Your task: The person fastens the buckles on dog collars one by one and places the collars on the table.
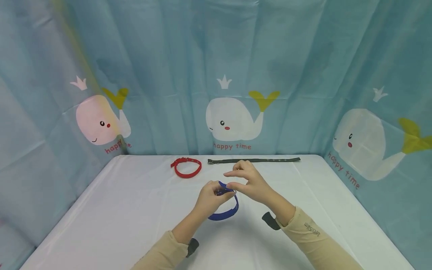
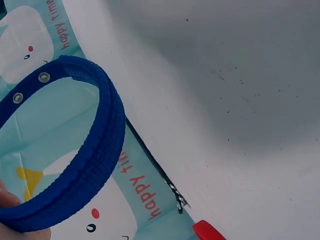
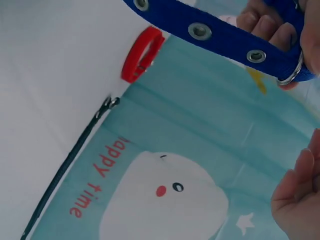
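Your left hand point(image 1: 207, 198) pinches the blue collar point(image 1: 224, 216) near its upper part, thumb and fingers closed in on the band. The collar bends into a loop that hangs below your left fingers, in the space between your two forearms. Your right hand point(image 1: 251, 182) is just beside it, thumb and index finger parted in a wide curve with nothing gripped between them; you cannot tell from these views whether its thumb tip touches the collar's end. In the right wrist view, metal eyelets point(image 3: 200, 31) run along the band, and a metal ring point(image 3: 297, 72) sits around it close to your left fingers.

Beyond your left hand, a little to its left, the red collar point(image 1: 188, 175) lies looped on the white counter point(image 1: 118, 217). Farther out past your right hand, the dark green strap point(image 1: 256, 160) lies stretched nearly straight along the far edge, its buckle end toward your left. Beige sleeves point(image 1: 314, 236) cover both your forearms. Behind everything ahead of your hands hangs a light blue curtain point(image 1: 175, 56) printed with whales point(image 1: 233, 120).
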### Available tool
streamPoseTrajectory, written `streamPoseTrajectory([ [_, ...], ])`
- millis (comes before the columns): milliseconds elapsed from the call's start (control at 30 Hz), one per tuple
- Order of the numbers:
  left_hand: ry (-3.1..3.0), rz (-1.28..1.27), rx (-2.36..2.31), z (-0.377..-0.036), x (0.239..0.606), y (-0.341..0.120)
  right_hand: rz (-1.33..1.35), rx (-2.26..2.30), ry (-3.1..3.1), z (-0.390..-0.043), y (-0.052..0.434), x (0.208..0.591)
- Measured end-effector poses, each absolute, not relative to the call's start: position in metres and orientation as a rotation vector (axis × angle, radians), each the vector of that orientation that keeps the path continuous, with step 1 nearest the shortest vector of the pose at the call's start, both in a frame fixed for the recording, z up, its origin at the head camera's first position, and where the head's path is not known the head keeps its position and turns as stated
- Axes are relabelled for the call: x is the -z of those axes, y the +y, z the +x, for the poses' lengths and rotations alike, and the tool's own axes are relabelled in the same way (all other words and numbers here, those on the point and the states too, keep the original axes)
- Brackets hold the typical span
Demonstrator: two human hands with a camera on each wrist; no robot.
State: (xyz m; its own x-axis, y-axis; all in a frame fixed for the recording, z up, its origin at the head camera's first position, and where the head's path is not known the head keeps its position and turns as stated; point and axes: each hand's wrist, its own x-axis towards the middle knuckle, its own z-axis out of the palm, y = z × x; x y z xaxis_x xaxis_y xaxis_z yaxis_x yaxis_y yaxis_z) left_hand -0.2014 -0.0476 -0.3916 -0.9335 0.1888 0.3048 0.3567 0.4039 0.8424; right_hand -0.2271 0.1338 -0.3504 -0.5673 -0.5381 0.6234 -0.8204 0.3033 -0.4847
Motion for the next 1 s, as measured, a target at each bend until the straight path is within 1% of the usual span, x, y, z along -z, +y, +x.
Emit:
streamPoseTrajectory([
  [233,-2.511,-0.526,1.496,-0.203,0.392,-0.046,1.31,-1.055,-2.309,-0.227,0.125,0.345],
  [400,-2.535,-0.508,1.478,-0.202,0.394,-0.048,1.322,-1.121,-2.371,-0.231,0.124,0.346],
  [767,-2.653,-0.482,1.456,-0.202,0.398,-0.047,1.149,-1.523,-2.448,-0.23,0.127,0.332],
  [900,-2.634,-0.435,1.487,-0.202,0.398,-0.05,1.105,-1.57,-2.437,-0.229,0.129,0.334],
  [1000,-2.622,-0.459,1.428,-0.202,0.398,-0.053,1.064,-1.534,-2.438,-0.229,0.131,0.338],
])
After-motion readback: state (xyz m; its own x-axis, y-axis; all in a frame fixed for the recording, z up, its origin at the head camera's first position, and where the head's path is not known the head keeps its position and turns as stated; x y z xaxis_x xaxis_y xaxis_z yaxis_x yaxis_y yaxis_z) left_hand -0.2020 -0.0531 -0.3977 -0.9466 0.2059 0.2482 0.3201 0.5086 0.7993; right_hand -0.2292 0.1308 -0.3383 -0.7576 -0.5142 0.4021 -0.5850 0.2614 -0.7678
